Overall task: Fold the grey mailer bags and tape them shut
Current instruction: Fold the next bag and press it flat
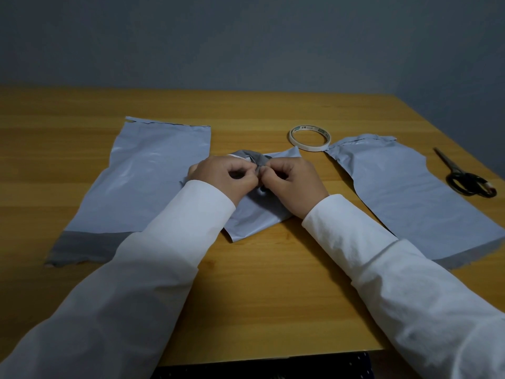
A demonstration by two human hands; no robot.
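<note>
Three grey mailer bags lie on the wooden surface (262, 283). The middle bag (252, 217) sits at the centre, crumpled and partly folded, its near corner pointing toward the front edge and its far corner reaching toward the tape roll (310, 138).

Left hand (222, 177): fingers curled, thumb and fingertips pinching a bunched part of the middle bag at its upper section. Right hand (296, 184): likewise curled, pinching the same bunched part from the other side. The two hands meet at that point — fingertips touching or very nearly so. Both arms are in white sleeves (153, 272).

The left bag (142, 181) lies flat, well apart from the hands, with a darker grey strip along its near end. The left sleeve crosses over its near right corner. The right bag (415, 198) also lies flat, angled, with a similar darker strip at its near end; its left edge is curved and uneven.

The tape roll lies flat between the middle bag and the right bag, just beside the far corner of the right bag. Black-handled scissors (461, 175) lie closed near the right edge of the surface — beside the right bag, not touching it.
</note>
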